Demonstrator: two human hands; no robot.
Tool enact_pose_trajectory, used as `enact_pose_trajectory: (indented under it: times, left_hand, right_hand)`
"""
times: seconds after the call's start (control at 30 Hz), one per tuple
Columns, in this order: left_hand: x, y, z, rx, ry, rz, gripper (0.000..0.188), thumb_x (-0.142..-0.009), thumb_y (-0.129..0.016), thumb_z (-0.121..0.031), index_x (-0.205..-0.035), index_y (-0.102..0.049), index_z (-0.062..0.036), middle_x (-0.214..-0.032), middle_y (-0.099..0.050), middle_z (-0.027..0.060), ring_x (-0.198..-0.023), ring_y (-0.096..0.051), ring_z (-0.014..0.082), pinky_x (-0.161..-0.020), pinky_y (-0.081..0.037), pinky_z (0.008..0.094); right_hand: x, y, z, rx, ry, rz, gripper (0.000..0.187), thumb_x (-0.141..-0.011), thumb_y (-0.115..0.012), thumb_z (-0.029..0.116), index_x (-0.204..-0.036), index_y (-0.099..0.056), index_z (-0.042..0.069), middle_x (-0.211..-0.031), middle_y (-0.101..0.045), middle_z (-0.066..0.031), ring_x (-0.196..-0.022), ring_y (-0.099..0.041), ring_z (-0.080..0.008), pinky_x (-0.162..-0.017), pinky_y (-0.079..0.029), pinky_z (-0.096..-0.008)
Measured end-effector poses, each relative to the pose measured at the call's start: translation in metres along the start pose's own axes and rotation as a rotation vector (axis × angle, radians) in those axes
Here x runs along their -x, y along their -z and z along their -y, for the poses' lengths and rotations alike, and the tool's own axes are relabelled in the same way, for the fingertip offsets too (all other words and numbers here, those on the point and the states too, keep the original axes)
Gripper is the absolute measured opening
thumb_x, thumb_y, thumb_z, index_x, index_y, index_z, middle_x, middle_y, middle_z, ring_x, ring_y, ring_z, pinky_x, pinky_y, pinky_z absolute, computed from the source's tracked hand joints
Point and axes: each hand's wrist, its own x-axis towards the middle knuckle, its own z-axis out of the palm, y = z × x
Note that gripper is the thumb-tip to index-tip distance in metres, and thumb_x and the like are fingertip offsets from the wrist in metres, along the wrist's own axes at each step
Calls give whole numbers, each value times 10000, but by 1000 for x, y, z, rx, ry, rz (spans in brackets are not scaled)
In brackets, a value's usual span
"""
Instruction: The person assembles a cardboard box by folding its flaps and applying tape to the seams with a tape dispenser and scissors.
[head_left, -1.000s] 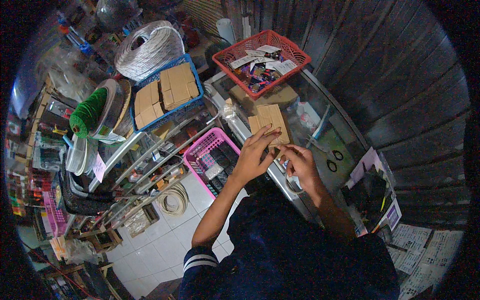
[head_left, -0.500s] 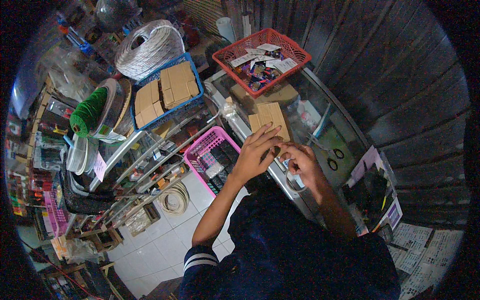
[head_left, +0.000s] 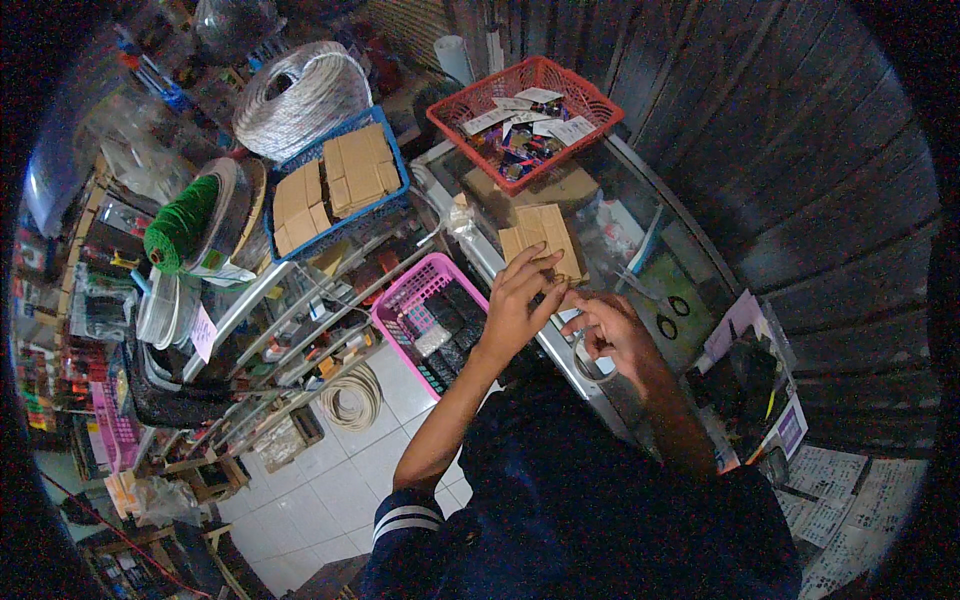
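Note:
A flat piece of brown cardboard (head_left: 548, 232) lies on the glass-topped counter in front of me. My left hand (head_left: 520, 305) reaches over its near edge, fingers stretched out and a little spread, fingertips touching the cardboard. Close beside it, my right hand (head_left: 612, 330) has its fingers bent inward, the index finger near the left thumb. Whatever is between the right fingers is hidden or too small to make out. A pale ring-shaped loop (head_left: 597, 370) shows just below the right hand, on or near the counter edge.
A red basket (head_left: 525, 125) of small packets and white cards stands at the counter's far end. Left of it, a blue basket (head_left: 335, 225) holds folded cardboard. A pink basket (head_left: 397, 310) with dark packs sits lower, beside my left forearm. Rope and green twine (head_left: 180, 225) crowd the left shelf.
My right hand's fingers have shifted slightly and look a little less curled. The left hand stays at the cardboard's near edge. The whole view has moved very slightly.

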Motion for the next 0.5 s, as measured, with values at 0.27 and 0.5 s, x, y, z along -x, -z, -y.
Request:
enact_pose_trajectory:
  times: [0.27, 0.5]
  left_hand:
    - [1, -7, 7, -51, -40, -17, 159, -846, -779, -136, -951, -706, -40, -1305, -692, 74, -1343, -546, 307, -1014, -433, 434]
    - [13, -21, 28, 14, 0, -106, 465, -850, -793, -169, -1237, -580, -26, -1390, -631, 137, -1302, -564, 343, -1031, -425, 435]
  right_hand:
    - [-7, 19, -11, 343, 516, -77, 372, -966, -624, 176, -1308, -602, 30, -887, -713, -119, -540, -575, -125, -514, -465, -289]
    - [-7, 7, -8, 1111, 912, -202, 480, -918, -619, 112, -1393, -591, 170, -872, -707, -167, -642, -668, -305, -591, -530, -415]
